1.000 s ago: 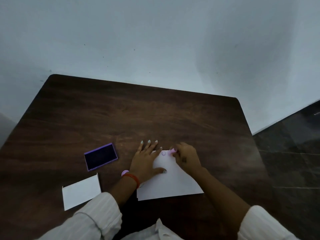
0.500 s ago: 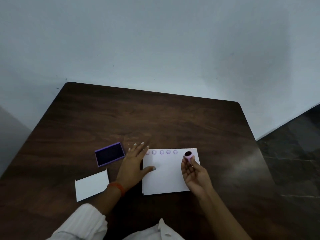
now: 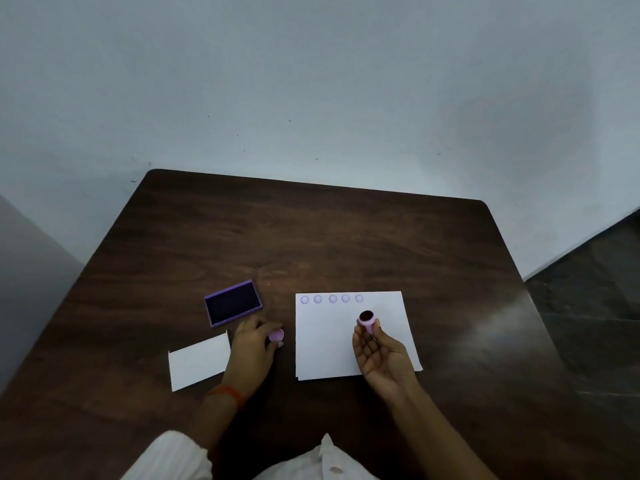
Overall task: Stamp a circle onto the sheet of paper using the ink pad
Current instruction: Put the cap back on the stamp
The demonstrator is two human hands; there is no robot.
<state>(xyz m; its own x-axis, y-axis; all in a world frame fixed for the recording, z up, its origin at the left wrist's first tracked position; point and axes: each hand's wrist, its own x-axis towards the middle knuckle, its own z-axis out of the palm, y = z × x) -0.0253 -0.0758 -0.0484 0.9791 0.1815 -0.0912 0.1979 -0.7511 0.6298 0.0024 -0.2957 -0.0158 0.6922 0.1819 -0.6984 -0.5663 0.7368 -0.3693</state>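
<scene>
A white sheet of paper (image 3: 332, 348) lies on the dark wooden table (image 3: 311, 237), with a row of several faint purple circles along its far edge. My right hand (image 3: 382, 362) hovers over the sheet, palm up, fingers shut on a small pink round stamp (image 3: 366, 319) whose dark inked face points up. My left hand (image 3: 252, 344) rests on the table left of the sheet and holds a small pink cap (image 3: 276, 335) at its fingertips. An open purple ink pad (image 3: 232, 303) lies just beyond the left hand.
A smaller white card (image 3: 199, 360) lies left of my left hand. The table's far edge meets a pale wall. Dark floor (image 3: 595, 306) shows past the right edge.
My right hand lifted the stamp off the sheet's far edge and turned it face up. My left hand left the sheet, moved left and now holds the pink cap.
</scene>
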